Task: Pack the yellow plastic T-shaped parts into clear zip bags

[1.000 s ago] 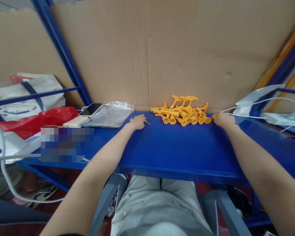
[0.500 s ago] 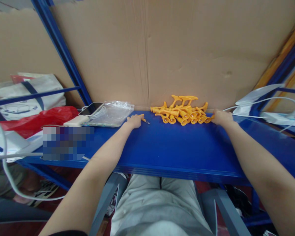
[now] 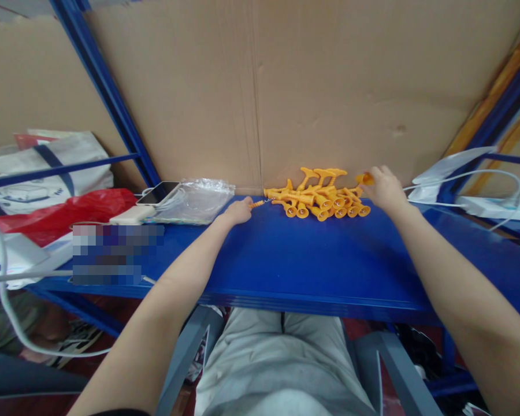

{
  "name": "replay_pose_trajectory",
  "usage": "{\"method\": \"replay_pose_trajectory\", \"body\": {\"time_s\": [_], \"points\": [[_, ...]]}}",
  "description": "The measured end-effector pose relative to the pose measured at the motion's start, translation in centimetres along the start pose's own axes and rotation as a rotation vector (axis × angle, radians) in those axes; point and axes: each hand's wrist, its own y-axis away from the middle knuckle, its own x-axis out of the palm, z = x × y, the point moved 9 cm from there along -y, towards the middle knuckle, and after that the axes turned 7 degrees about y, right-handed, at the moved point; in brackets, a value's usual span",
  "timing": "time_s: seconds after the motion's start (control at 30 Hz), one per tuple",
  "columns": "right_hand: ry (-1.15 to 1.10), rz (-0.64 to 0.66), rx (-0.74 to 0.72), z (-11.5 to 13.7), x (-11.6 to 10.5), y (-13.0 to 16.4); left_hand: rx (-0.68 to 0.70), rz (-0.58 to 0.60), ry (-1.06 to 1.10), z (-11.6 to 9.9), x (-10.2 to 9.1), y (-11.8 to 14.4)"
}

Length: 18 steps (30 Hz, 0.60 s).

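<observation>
My left hand [image 3: 241, 211] is closed around a yellow corkscrew [image 3: 257, 204], whose metal spiral points right toward a pile. Much of its handle is hidden by my fingers. In my right hand [image 3: 386, 188] a yellow cone-shaped piece [image 3: 364, 179] is pinched, raised just over the right end of the pile; my fingers cover part of it. The pile of yellow corkscrews [image 3: 316, 199] lies between my hands against the cardboard. Several have bell-shaped ends facing me with metal tips showing inside, and a few T-shaped handles stick up at the back.
The blue tabletop [image 3: 303, 260] runs in front of a cardboard wall [image 3: 329, 86]. On the left are a clear plastic bag [image 3: 208, 199], a phone [image 3: 159, 193], a white power bank [image 3: 132, 215] and a red bag [image 3: 82, 211]. White cables [image 3: 463, 176] hang at the right post.
My right hand has lifted up from the tabletop with the yellow cone-shaped piece. In my left hand the corkscrew has turned, its spiral now pointing slightly upward to the right.
</observation>
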Motion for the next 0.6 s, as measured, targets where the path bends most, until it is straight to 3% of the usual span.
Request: {"method": "replay_pose_trajectory", "body": {"time_s": [0.23, 0.4, 0.6], "points": [[-0.164, -0.045, -0.231, 5.0, -1.0, -0.1, 0.097, -0.142, 0.082, -1.8, -0.8, 0.0], [-0.328, -0.025, -0.429, 8.5, 0.6, 0.8, 0.187, -0.141, 0.101, -3.6, -0.6, 0.8], [-0.314, -0.004, -0.508, 11.0, 2.1, 2.2, 0.248, -0.110, 0.110, -5.0, -0.2, 1.6]]}}
